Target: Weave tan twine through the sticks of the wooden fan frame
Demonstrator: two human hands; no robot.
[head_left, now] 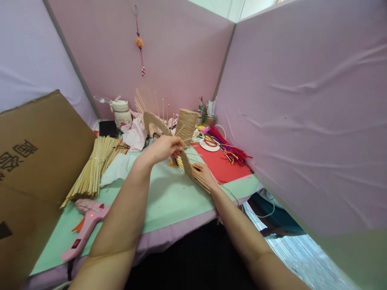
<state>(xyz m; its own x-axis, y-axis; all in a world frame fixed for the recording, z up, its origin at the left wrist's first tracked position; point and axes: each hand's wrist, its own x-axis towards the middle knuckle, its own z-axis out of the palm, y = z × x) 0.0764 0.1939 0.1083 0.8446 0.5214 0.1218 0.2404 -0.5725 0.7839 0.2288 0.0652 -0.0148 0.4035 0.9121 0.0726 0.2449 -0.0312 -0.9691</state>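
Both of my hands are on a twine-wrapped ring (157, 122) held tilted above the table, with thin wooden sticks fanning out around it. My left hand (169, 147) is closed over the ring's near side, fingertips pinching at its band. Lower and to the right, my right hand (204, 175) is closed around the ring's bottom part and the sticks running beside it. The fingers partly hide what each grips. Just behind the ring stands a large spool of twine (188, 123). A loose strand of twine trails beyond my right wrist.
At left lie a pink glue gun (87, 227) with a lit light, a stick bundle (90, 171) and a cardboard box (39, 161). Red paper (222, 167), a white tape roll (209, 145) and coloured pipe cleaners (234, 149) lie at right. A white bottle (123, 117) stands behind.
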